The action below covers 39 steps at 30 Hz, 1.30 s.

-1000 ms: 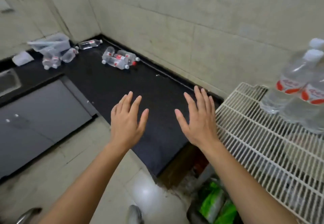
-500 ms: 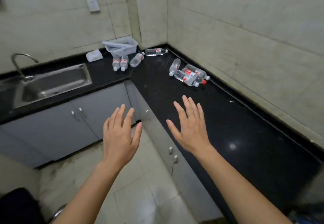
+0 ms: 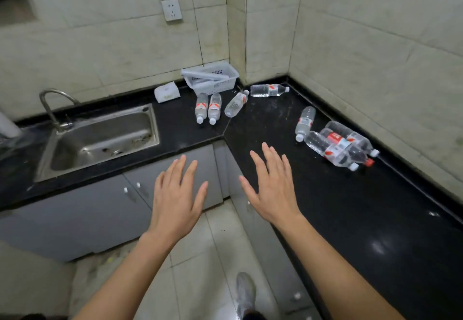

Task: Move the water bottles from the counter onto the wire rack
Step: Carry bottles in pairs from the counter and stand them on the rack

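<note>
Both hands empty, palms down, fingers spread: left hand (image 3: 175,199) over the grey cabinet fronts (image 3: 75,212), right hand (image 3: 273,189) above the near edge of the black table (image 3: 375,219). No grip on anything. Water bottles lie on their sides on the table: a cluster (image 3: 338,145) by the right wall, others (image 3: 213,107) near the white basket (image 3: 210,79) in the corner. Sink (image 3: 100,137) at left.

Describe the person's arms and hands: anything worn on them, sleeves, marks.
Both forearms are bare, with no sleeve in view. The left hand and right hand wear no gloves, rings, watch or bands. No marks show on them. The fingers are bare too, with short nails.
</note>
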Each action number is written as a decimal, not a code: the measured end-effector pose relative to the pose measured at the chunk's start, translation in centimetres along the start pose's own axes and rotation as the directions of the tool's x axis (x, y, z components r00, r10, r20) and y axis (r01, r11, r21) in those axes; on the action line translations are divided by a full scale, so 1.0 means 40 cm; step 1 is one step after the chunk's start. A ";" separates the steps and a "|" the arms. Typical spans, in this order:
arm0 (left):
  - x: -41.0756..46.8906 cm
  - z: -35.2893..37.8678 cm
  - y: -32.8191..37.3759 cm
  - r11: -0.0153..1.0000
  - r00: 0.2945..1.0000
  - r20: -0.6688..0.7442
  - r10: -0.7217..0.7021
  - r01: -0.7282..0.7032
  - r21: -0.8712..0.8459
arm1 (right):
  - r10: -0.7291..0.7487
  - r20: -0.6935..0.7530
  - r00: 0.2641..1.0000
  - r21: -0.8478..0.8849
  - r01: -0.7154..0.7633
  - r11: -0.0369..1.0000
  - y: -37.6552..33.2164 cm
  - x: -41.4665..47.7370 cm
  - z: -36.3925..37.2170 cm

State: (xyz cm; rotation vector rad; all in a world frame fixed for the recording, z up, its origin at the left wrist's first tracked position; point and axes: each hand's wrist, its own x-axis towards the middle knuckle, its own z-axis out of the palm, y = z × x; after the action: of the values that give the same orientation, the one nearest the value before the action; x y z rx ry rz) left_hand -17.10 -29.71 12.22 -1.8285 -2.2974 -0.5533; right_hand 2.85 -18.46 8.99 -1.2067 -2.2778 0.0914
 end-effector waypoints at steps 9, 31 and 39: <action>0.548 0.089 -0.182 0.999 0.999 0.047 -0.015 0.013 0.048 | -0.039 0.076 0.996 -0.007 0.040 0.999 0.028 0.545 0.189; 1.203 0.661 -0.672 0.885 0.669 0.740 0.070 0.300 -0.356 | 0.537 0.575 0.617 0.032 -0.673 0.739 0.055 1.042 0.804; 1.244 0.802 -0.619 0.198 0.288 0.949 -0.127 0.945 -0.261 | 0.614 0.701 0.363 0.160 -0.919 0.361 0.078 1.059 0.981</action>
State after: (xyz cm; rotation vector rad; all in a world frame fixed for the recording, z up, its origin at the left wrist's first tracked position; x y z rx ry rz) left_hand -49.65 22.88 -4.91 -1.1370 -4.1304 -1.5266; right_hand -33.21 24.01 -6.44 -2.0261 -1.5022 1.5509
